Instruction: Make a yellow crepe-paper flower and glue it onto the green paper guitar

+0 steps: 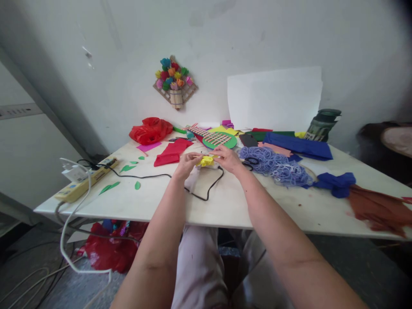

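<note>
Both my hands meet over the middle of the white table. My left hand and my right hand pinch a small bunch of yellow crepe paper between them, fingers closed on it. A thin stick seems to run through the paper, but it is too small to be sure. A black cable loops on the table just below my hands.
Red folded paper, a green disc with woven strips, a blue rubber-band pile, blue paper, brown paper and scissors lie around. A power strip sits at the left edge. Green paper leaves lie nearby.
</note>
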Tool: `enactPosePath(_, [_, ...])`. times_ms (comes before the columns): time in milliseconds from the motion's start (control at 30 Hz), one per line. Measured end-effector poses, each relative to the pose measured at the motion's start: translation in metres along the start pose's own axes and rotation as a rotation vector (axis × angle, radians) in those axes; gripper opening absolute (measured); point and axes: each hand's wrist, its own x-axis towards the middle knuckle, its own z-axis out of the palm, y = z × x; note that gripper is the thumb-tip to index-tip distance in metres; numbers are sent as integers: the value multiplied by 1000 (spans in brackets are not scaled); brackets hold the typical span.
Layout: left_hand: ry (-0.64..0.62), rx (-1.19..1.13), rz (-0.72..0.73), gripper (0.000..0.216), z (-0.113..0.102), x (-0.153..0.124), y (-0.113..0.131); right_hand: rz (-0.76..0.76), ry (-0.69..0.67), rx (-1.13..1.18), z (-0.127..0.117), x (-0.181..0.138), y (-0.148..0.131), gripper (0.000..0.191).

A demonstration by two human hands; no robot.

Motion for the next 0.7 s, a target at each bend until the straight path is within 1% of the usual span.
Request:
enactPosePath(267, [-23, 36, 12, 36, -1, 0, 0, -2, 34, 37, 3, 0, 3, 34])
enactPosePath(400, [13, 46, 12, 36, -1, -1, 1, -16, 37, 45, 4, 0, 5, 33])
enactPosePath(567, [33, 56, 32, 38, -1, -1, 1, -77, 11, 87, 2, 0, 5, 42])
enactPosePath(633, [19, 50, 33, 38, -1, 0, 1, -73, 2, 96, 1, -1, 3, 38])
enactPosePath(700, [0, 52, 27, 38, 0, -1, 1, -48, -8, 85, -1, -1, 1, 29])
